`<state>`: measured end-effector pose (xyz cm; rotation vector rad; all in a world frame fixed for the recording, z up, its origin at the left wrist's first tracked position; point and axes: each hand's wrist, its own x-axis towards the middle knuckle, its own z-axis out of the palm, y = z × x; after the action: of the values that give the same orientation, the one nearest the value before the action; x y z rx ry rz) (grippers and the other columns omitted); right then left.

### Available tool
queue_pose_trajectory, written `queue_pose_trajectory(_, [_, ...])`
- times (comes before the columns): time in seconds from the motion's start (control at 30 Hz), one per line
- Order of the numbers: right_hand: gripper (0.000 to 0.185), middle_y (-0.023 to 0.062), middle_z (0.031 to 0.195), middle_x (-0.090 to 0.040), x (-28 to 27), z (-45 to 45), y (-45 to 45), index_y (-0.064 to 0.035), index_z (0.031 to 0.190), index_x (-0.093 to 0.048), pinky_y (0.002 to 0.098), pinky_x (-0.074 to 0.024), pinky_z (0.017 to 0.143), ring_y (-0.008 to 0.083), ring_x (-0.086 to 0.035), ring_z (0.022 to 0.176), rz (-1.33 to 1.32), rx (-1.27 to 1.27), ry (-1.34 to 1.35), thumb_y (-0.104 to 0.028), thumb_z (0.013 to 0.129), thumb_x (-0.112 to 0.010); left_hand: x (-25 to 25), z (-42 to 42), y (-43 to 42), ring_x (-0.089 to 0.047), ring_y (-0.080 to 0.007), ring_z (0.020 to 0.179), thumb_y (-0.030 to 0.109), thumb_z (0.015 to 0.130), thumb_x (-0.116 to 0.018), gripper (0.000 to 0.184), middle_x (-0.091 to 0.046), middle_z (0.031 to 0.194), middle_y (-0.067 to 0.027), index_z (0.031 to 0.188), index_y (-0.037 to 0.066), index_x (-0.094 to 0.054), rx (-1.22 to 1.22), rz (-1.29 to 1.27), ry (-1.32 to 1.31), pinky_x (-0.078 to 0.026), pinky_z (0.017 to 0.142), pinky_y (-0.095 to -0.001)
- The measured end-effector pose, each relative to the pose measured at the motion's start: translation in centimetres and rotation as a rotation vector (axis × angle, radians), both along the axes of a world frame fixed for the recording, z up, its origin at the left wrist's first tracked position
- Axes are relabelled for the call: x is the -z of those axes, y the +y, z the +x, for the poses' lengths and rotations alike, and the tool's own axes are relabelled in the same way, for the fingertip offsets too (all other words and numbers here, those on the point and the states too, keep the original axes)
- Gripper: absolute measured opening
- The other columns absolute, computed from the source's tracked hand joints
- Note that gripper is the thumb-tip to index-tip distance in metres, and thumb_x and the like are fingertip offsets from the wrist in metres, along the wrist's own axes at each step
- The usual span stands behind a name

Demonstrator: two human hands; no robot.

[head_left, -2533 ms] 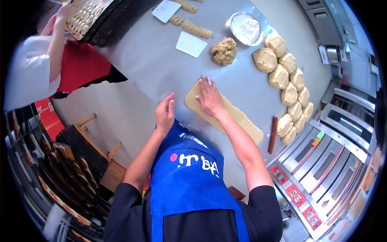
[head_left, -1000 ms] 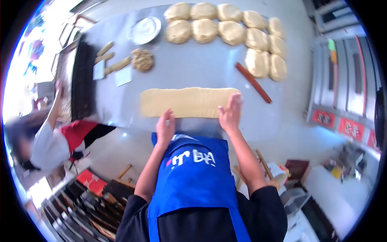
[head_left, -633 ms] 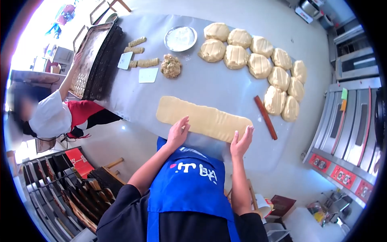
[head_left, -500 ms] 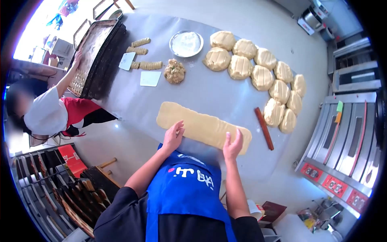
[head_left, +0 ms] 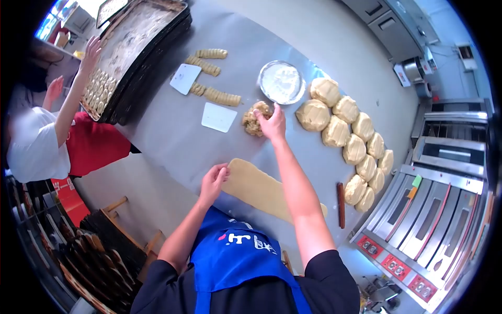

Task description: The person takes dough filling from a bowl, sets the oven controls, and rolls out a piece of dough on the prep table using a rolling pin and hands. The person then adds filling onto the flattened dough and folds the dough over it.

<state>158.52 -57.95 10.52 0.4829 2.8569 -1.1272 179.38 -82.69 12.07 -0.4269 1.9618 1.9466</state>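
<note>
A long flat sheet of dough [head_left: 261, 189] lies slantwise on the metal table in front of me, its right part hidden behind my right forearm. My left hand [head_left: 212, 184] is at the sheet's left end with its fingers curled closed. Whether they pinch the dough edge I cannot make out. Farther forward, my right hand [head_left: 273, 124] grips a crumbly brown lump of filling [head_left: 252, 121], fingers over its right side and thumb pointing up. A round metal dish [head_left: 282, 82] with white powder stands just beyond that hand.
Several dough balls [head_left: 335, 131] line the table's right side, near a brown rolling stick [head_left: 341, 205]. Two white scrapers [head_left: 218, 116] and cut dough rolls [head_left: 222, 97] lie left. Stacked trays [head_left: 149, 63] stand at the far left, beside another person [head_left: 39, 141]. Ovens [head_left: 418, 220] are right.
My right hand has left the right end of the dough sheet and reached forward onto the filling lump. My left hand has shifted to the sheet's left end. The view has turned.
</note>
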Motion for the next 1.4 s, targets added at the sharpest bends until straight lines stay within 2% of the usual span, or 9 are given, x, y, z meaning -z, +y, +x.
queue_pose_trajectory(0.2, [0.065,0.0179,0.118,-0.073,1.4,-1.5,0.0,-0.0002,0.117,-0.068,0.0408,-0.0568,0.094,0.0272,-0.072,0.106,-0.291,-0.001,-0.057,-0.044,0.078,-0.096,-1.1,-8.9,4.5,-0.058,-0.0329,0.138,0.052,0.114,-0.051,0.077,-0.051,0.16,-0.0197,0.171,0.008,-0.023,-0.123,0.638,-0.537,-0.057,0.107,-0.048])
queue_pose_trajectory(0.33, [0.058,0.0168,0.104,-0.069,0.5,3.4,-0.4,-0.0007,0.109,-0.063,0.0468,-0.0544,0.089,0.0349,-0.066,0.099,-0.237,0.034,0.19,-0.033,0.075,-0.097,0.1,-13.2,6.9,-0.056,-0.0322,0.139,0.052,0.114,-0.05,0.074,-0.048,0.163,-0.0173,0.17,0.008,-0.03,-0.177,0.635,-0.496,-0.056,0.108,-0.0475])
queue_pose_trajectory(0.57, [0.063,0.0194,0.108,-0.072,-0.6,11.4,3.6,0.0016,0.133,-0.063,0.0464,-0.0534,0.099,0.0366,-0.069,0.106,-0.577,0.461,0.093,-0.049,0.099,-0.079,1.7,-14.2,7.8,-0.061,-0.0256,0.135,0.05,0.112,-0.057,0.07,-0.06,0.151,-0.0145,0.164,0.006,-0.042,0.246,0.307,-0.261,-0.056,0.105,-0.0431])
queue_pose_trajectory(0.67, [0.072,0.0195,0.12,-0.074,-1.0,10.4,7.6,-0.0029,0.14,-0.064,0.0479,-0.0518,0.104,0.0415,-0.068,0.122,-0.149,0.326,-0.342,-0.066,0.107,-0.054,1.2,-13.9,8.8,-0.062,-0.0265,0.135,0.046,0.107,-0.068,0.075,-0.061,0.15,-0.0183,0.164,0.004,-0.042,0.312,0.034,-0.162,-0.055,0.107,-0.0417])
queue_pose_trajectory(0.83, [0.066,0.0203,0.125,-0.071,-0.8,7.5,5.8,-0.0057,0.136,-0.069,0.051,-0.0517,0.105,0.042,-0.063,0.126,0.06,0.082,0.082,-0.062,0.103,-0.063,-0.1,-10.8,10.6,-0.059,-0.042,0.138,0.028,0.09,-0.087,0.086,-0.052,0.157,-0.0299,0.161,0.006,-0.043,0.367,-0.478,0.478,-0.052,0.111,-0.0489])
queue_pose_trajectory(1.07, [0.054,0.0211,0.118,-0.076,0.2,5.0,5.0,-0.0065,0.129,-0.075,0.0488,-0.0554,0.101,0.0428,-0.07,0.111,0.17,-0.123,-0.087,-0.048,0.094,-0.078,2.0,-9.6,12.9,-0.058,-0.0402,0.14,0.013,0.081,-0.089,0.077,-0.056,0.158,-0.0187,0.152,0.011,-0.059,0.29,-0.566,0.427,-0.051,0.113,-0.0473])
queue_pose_trajectory(1.17, [0.048,0.0172,0.111,-0.079,1.4,4.6,6.6,-0.0055,0.127,-0.076,0.0444,-0.0586,0.094,0.0344,-0.075,0.102,0.048,0.108,-0.17,-0.041,0.094,-0.081,2.0,-10.1,12.4,-0.059,-0.0399,0.138,0.015,0.082,-0.09,0.073,-0.058,0.157,-0.0192,0.149,0.011,-0.062,0.301,-0.585,0.458,-0.052,0.111,-0.0471])
queue_pose_trajectory(1.27, [0.04,0.0076,0.104,-0.08,3.7,5.8,10.1,-0.0019,0.121,-0.076,0.0334,-0.0593,0.084,0.0166,-0.075,0.094,-0.575,0.289,-0.072,-0.033,0.097,-0.083,1.5,-9.9,11.4,-0.06,-0.0398,0.136,0.017,0.087,-0.087,0.065,-0.059,0.155,-0.0206,0.147,0.01,-0.063,0.277,-0.557,0.479,-0.052,0.111,-0.0463])
queue_pose_trajectory(1.4, [0.035,0.0026,0.11,-0.077,1.8,7.9,13.4,-0.0024,0.13,-0.071,0.0301,-0.0591,0.081,0.0126,-0.073,0.093,-1.065,0.435,-0.011,-0.026,0.104,-0.076,2.2,-7.5,7.9,-0.062,-0.0403,0.13,0.016,0.097,-0.078,0.054,-0.062,0.151,-0.0212,0.148,0.007,-0.061,0.224,-0.563,0.58,-0.051,0.111,-0.0474])
